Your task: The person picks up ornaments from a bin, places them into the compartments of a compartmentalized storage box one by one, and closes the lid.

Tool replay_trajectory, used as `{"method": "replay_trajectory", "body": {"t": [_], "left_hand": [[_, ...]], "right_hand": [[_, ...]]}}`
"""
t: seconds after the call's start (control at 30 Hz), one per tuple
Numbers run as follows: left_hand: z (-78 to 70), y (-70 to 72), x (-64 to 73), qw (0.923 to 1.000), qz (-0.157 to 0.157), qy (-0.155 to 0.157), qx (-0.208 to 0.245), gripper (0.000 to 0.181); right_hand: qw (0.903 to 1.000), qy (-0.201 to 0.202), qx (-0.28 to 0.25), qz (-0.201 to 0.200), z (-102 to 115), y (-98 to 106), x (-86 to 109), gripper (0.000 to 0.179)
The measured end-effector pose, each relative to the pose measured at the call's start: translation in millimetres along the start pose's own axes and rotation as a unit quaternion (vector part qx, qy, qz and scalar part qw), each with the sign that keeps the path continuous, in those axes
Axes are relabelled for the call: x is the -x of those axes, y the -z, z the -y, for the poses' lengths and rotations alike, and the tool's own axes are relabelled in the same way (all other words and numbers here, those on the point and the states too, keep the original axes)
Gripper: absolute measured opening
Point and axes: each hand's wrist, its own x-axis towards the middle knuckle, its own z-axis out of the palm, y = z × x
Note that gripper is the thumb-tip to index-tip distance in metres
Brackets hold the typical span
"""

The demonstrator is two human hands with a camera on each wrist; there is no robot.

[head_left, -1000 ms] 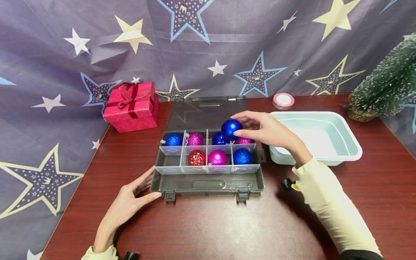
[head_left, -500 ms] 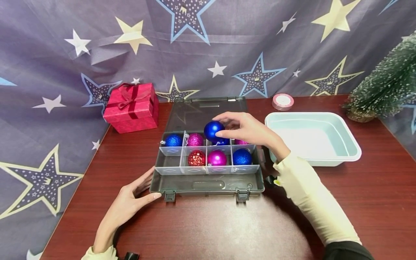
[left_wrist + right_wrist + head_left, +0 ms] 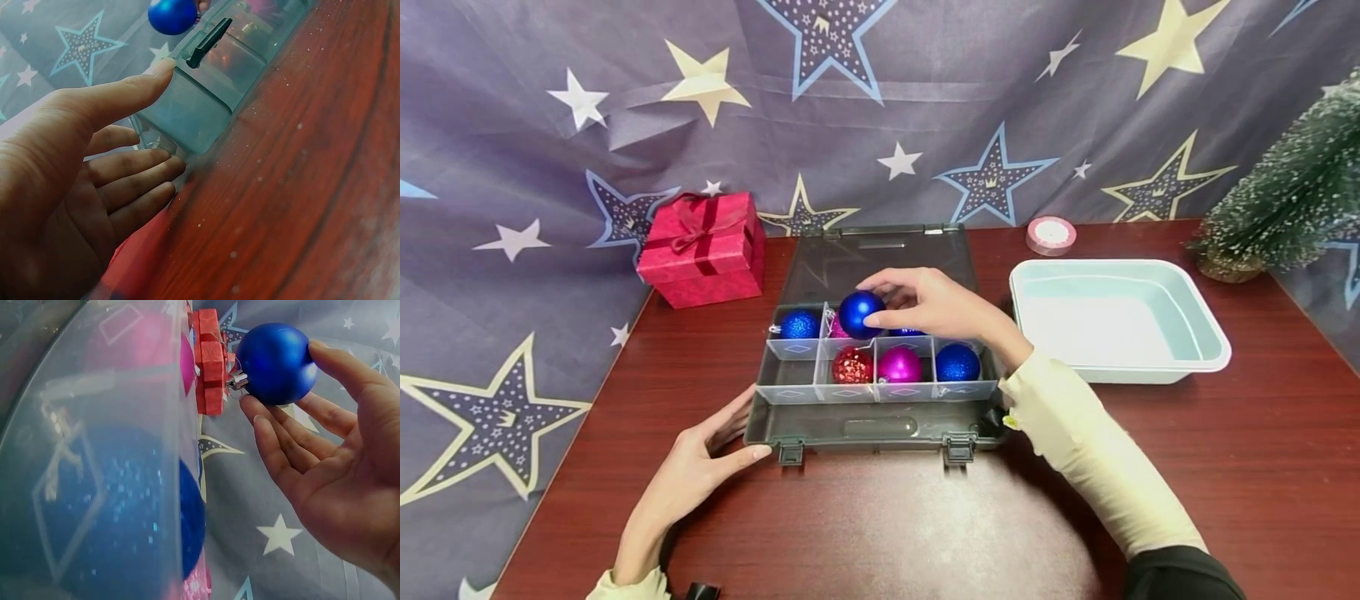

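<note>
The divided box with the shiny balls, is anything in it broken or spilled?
No, nothing stands out: the divided box sits flat, and the red bauble and magenta bauble lie in compartments. The smooth blue bauble in the right hand looks whole. That hand hides part of the box.

- L hand (image 3: 69, 187): thumb tip at rim of see-thru box (image 3: 187, 112), fingers straight nr its end
- dk latch (image 3: 209, 44) nr thumb
- blue ball (image 3: 172, 15) up top
- reddish tbl (image 3: 300, 150), starry cloth (image 3: 37, 37)
</note>
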Motion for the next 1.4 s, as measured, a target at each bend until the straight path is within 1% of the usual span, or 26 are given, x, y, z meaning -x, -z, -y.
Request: {"method": "replay_trajectory", "body": {"t": [0.13,0.37,0.67,0.83,1.03,1.17,1.4], "left_hand": [[-0.9,-0.4,-0.5,1.0,0.0,0.0,-0.002,0.078],[-2.0,0.1,-0.2,1.0,-0.002,0.004,-0.007,0.077],[-0.5,0.5,-0.2,0.9999,-0.002,0.006,-0.01,0.076],[-0.1,-0.4,-0.9,1.0,-0.001,0.0,-0.008,0.076],[-0.3,0.0,-0.6,0.9999,-0.001,-0.002,-0.017,0.076],[-1.0,0.6,-0.2,0.9998,0.0,0.0,-0.02,0.076],[-0.9,-0.2,-0.5,0.9998,0.001,-0.005,-0.017,0.076]], "right_hand": [[1.0,0.004,0.0,0.008,2,-5,-5.3,0.043],[0.9996,0.023,-0.001,0.018,6,-13,-15.3,0.042],[0.9991,0.021,0.007,0.037,13,-23,-27.4,0.045],[0.9985,0.019,0.023,0.045,15,-30,-32.8,0.047],[0.9981,0.019,0.025,0.053,17,-39,-39.4,0.047],[0.9977,0.021,0.029,0.057,19,-43,-43.8,0.048],[0.9973,0.021,0.033,0.063,20,-47,-48.1,0.049]]}}
